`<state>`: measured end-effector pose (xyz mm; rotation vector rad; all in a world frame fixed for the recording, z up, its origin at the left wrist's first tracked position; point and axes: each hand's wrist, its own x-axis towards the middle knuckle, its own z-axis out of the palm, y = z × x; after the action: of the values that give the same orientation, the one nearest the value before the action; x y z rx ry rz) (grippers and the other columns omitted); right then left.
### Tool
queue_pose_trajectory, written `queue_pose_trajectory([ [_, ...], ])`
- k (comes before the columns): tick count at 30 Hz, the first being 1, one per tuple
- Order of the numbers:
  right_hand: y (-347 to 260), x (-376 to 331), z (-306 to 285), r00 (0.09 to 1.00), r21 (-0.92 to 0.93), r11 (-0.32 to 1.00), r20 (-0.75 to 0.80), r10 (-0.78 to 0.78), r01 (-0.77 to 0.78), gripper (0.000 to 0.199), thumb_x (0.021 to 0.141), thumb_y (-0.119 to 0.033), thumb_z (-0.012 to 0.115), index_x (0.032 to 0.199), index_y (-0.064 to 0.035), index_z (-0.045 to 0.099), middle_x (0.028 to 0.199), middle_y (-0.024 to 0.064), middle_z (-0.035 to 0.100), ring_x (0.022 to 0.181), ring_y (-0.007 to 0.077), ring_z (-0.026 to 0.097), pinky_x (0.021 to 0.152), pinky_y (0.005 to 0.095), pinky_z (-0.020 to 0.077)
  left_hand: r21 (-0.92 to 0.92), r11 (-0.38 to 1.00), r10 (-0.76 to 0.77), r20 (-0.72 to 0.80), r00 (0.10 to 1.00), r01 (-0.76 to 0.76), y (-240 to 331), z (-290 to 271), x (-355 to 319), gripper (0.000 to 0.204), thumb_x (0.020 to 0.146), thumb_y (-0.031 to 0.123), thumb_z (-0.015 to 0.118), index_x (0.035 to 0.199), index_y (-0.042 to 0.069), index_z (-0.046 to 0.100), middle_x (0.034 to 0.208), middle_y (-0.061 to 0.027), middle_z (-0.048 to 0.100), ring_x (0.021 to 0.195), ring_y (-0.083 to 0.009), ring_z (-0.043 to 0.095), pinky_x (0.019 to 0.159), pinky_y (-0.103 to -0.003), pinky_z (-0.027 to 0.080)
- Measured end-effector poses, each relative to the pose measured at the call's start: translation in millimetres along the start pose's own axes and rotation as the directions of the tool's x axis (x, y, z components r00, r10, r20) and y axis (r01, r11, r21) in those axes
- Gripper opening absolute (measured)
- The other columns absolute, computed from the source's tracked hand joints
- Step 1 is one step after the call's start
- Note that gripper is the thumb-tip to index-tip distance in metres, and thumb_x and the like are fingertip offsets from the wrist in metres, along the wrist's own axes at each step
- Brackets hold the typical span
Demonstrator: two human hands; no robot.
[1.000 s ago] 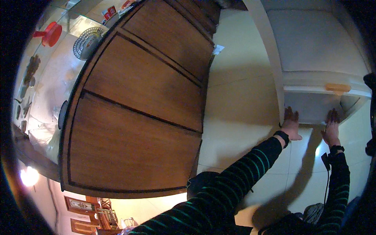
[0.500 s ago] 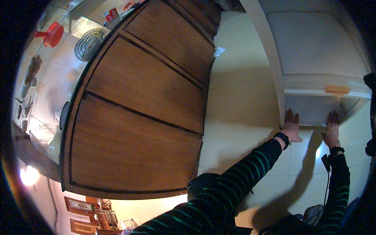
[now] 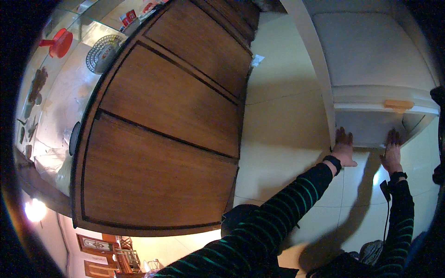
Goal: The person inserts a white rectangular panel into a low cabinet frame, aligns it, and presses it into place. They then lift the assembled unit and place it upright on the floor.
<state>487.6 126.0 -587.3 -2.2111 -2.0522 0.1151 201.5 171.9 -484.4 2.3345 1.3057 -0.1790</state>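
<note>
Chair (image 3: 371, 46), pale and cushioned, stands on the tiled floor (image 3: 282, 120) across from the long side of a brown wooden cabinet (image 3: 167, 134). Left hand (image 3: 343, 147) at the lower left corner of the chair's front panel (image 3: 368, 127); right hand (image 3: 392, 152) near its lower right corner. Both flat, fingers extended, clasping nothing; how hard the palms press, cannot tell. Risks, as judged: no finger looks hooked round an edge, so a push could skid off the smooth-looking face; uneven force between the hands could skew the panel. Left fingers lie close to the chair's side frame (image 3: 327, 92); a shift there could pinch them. Black cord (image 3: 385, 191) hangs beside the right forearm and could snag on the chair's lower edge. Orange tab (image 3: 398, 104) on the rail above could tear if a hand slips upward.
</note>
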Motion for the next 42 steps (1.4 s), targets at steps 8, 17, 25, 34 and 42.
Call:
queue_pose_trajectory([
  [8, -0.1, 2.2, -10.8, 1.000, 0.045, 0.999, -0.008, 0.001, 0.000, 0.111, 0.070, -0.015, 0.081, 0.153, 0.0012, 0.008, 0.161, 0.0190, 0.006, 0.147, 0.0385, 0.011, 0.122, 0.0455, 0.0098, -0.023, 1.000, 0.000, 0.036, 0.999, 0.001, 6.3, -16.6, -6.9, 0.127, 0.065, 0.050, 0.081, 0.151, -0.007, 0.006, 0.153, -0.0396, -0.003, 0.144, -0.0533, -0.003, 0.119, -0.053, 0.006],
  [17, -47.6, -9.5, -88.3, 0.994, 0.004, 1.000, 0.112, -0.011, 0.011, 0.082, 0.079, -0.014, 0.068, 0.151, -0.0100, 0.029, 0.158, 0.0224, 0.017, 0.145, 0.0425, 0.017, 0.119, 0.0522, 0.0140, -0.026, 1.000, 0.008, -0.066, 0.998, -0.010, 1.3, 2.9, -2.3, 0.129, 0.059, 0.052, 0.081, 0.151, -0.006, 0.012, 0.153, -0.0407, -0.002, 0.143, -0.0543, 0.002, 0.119, -0.054, 0.007],
  [25, -37.5, -1.6, -83.8, 0.984, 0.096, 0.982, -0.080, -0.157, 0.164, 0.093, 0.068, -0.006, 0.078, 0.150, -0.0175, 0.034, 0.156, 0.0155, 0.028, 0.142, 0.0404, 0.026, 0.117, 0.0517, 0.0232, 0.022, 1.000, -0.011, -0.033, 0.999, 0.012, 2.6, 4.6, 3.0, 0.126, 0.062, 0.051, 0.079, 0.152, -0.005, 0.011, 0.155, -0.0371, 0.005, 0.145, -0.0507, 0.003, 0.119, -0.053, 0.005],
  [34, -76.1, 26.0, -64.7, 0.869, -0.055, 0.911, -0.282, -0.406, 0.408, 0.089, 0.071, -0.021, 0.074, 0.150, -0.0162, 0.033, 0.155, 0.0126, 0.031, 0.142, 0.0344, 0.029, 0.114, 0.0493, 0.0274, 0.166, 0.986, -0.001, 0.111, 0.994, -0.018, -16.5, -10.2, 13.2, 0.123, 0.068, 0.065, 0.070, 0.153, -0.002, 0.010, 0.157, -0.0324, 0.007, 0.146, -0.0471, 0.003, 0.119, -0.052, 0.002],
  [42, -56.8, 6.6, -78.7, 0.966, 0.016, 0.969, -0.078, -0.246, 0.248, 0.093, 0.075, -0.028, 0.077, 0.152, -0.0168, 0.026, 0.158, 0.0135, 0.023, 0.144, 0.0350, 0.026, 0.115, 0.0494, 0.0261, 0.275, 0.952, -0.161, 0.067, 0.985, 0.137, 1.7, -38.9, 13.9, 0.107, 0.079, 0.068, 0.059, 0.154, 0.006, 0.016, 0.155, -0.0305, 0.017, 0.141, -0.0497, 0.022, 0.115, -0.056, 0.021],
])
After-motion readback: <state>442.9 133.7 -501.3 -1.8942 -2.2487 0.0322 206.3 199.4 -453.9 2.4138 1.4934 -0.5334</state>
